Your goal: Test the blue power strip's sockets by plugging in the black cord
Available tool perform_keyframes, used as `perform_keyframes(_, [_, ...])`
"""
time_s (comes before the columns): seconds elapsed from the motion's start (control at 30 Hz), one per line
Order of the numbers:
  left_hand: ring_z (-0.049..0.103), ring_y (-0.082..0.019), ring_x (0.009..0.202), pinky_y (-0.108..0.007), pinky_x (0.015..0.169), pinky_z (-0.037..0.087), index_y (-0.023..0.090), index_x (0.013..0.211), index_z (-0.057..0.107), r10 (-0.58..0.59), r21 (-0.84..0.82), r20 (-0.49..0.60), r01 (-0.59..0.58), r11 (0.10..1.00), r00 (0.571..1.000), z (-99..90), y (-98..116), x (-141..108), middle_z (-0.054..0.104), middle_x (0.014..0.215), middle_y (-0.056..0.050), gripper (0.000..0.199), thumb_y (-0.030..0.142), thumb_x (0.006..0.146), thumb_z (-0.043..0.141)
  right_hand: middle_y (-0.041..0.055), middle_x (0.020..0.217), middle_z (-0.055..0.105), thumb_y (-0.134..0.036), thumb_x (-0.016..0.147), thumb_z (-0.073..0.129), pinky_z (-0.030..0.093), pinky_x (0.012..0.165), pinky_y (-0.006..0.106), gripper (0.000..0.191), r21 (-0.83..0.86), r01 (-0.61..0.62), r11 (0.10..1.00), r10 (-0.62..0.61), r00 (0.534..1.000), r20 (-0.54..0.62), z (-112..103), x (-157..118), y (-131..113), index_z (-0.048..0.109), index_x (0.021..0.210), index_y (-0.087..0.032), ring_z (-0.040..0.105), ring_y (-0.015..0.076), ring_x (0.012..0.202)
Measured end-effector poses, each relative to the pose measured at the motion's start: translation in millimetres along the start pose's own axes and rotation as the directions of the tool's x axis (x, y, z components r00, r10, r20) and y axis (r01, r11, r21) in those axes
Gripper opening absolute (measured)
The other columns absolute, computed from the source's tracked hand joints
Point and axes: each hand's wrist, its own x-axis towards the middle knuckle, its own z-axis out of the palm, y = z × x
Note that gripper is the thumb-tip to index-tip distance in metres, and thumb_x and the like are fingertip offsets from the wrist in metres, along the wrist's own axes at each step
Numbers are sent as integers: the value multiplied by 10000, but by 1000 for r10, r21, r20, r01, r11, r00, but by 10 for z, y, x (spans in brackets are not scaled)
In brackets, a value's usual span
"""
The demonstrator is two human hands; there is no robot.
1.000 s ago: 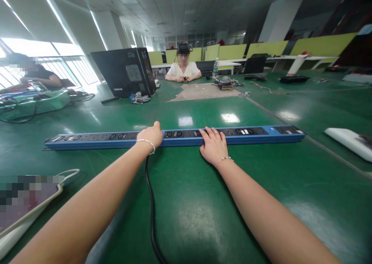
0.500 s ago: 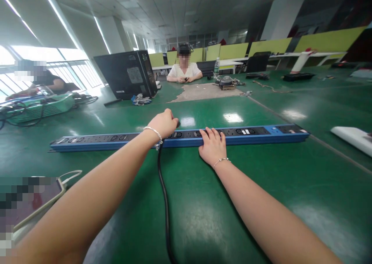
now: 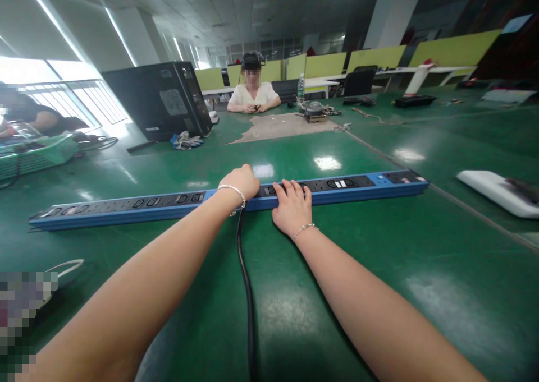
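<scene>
A long blue power strip (image 3: 357,194) with black sockets lies across the green table. My left hand (image 3: 241,183) is closed over its middle, around the end of a black cable (image 3: 248,292) that runs down toward me. The plug itself is hidden under the fingers. Just to the right, my right hand (image 3: 293,207) rests on the strip, its fingers spread over the top near the sockets and its palm against the front edge.
On the green table (image 3: 202,314) stand a black computer case (image 3: 155,101), gloves (image 3: 186,141), a green basket (image 3: 46,152) and a white device (image 3: 499,191). A person (image 3: 253,93) sits opposite; another is at far left. A phone-like object (image 3: 21,303) lies lower left.
The view has shifted, so the strip's left end sits further left. My left hand has moved rightward along the strip, closer to my right hand, bringing the cable with it.
</scene>
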Motion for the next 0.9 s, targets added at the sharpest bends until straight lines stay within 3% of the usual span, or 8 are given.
perform_keyframes(0.3, [642, -305, 975, -383, 773, 492, 123, 1098, 520, 35, 39, 4, -35, 999, 999, 95, 134, -73, 659, 1038, -232, 365, 292, 790, 422, 70, 1385, 462, -194, 756, 487, 153, 1069, 480, 547, 15, 10, 1000, -10, 1000, -11, -2, -5, 0, 499, 1301, -226, 337, 266, 1283])
perform_keyframes(0.53, [646, -303, 950, -386, 760, 483, 142, 1093, 526, 31, 13, -32, -30, 999, 999, 167, 107, -70, 665, 1037, -211, 358, 313, 796, 425, 83, 1329, 521, -168, 746, 475, 168, 1066, 477, 504, 100, -17, 995, 22, 999, -49, -17, 26, -13, 550, 1243, -197, 383, 264, 1253])
perform_keyframes(0.63, [647, -286, 928, -371, 751, 477, 167, 1045, 550, 72, -53, -56, -75, 996, 996, 207, -20, -74, 681, 999, -168, 381, 436, 840, 375, 91, 1263, 574, -150, 768, 434, 211, 1058, 420, 495, 179, 16, 984, -9, 999, -41, -54, 40, -59, 536, 1252, -160, 442, 224, 1200])
perform_keyframes(0.73, [645, -244, 883, -340, 741, 472, 208, 935, 592, 127, -117, -106, -139, 983, 986, 281, -248, -115, 693, 928, -106, 481, 525, 888, 232, 95, 1267, 569, -164, 792, 429, 270, 1027, 360, 530, 227, 122, 966, -120, 992, -23, -95, 37, -141, 466, 1320, -144, 472, 196, 1165])
perform_keyframes(0.8, [629, -228, 906, -340, 788, 459, 219, 905, 614, 147, -81, -228, -170, 982, 962, 355, -419, -158, 684, 930, -90, 498, 480, 912, 190, 83, 1312, 536, -208, 819, 443, 279, 1021, 352, 540, 226, 193, 955, -193, 981, -19, -110, 30, -201, 425, 1358, -175, 471, 193, 1167])
perform_keyframes(0.9, [562, -213, 1058, -342, 929, 398, 216, 1025, 623, 214, -13, -386, -237, 971, 897, 490, -620, -216, 646, 1090, -84, 428, 421, 913, 264, 65, 1360, 494, -297, 864, 447, 278, 1025, 363, 499, 195, 224, 955, -224, 974, -24, -103, 39, -273, 424, 1357, -224, 469, 198, 1174])
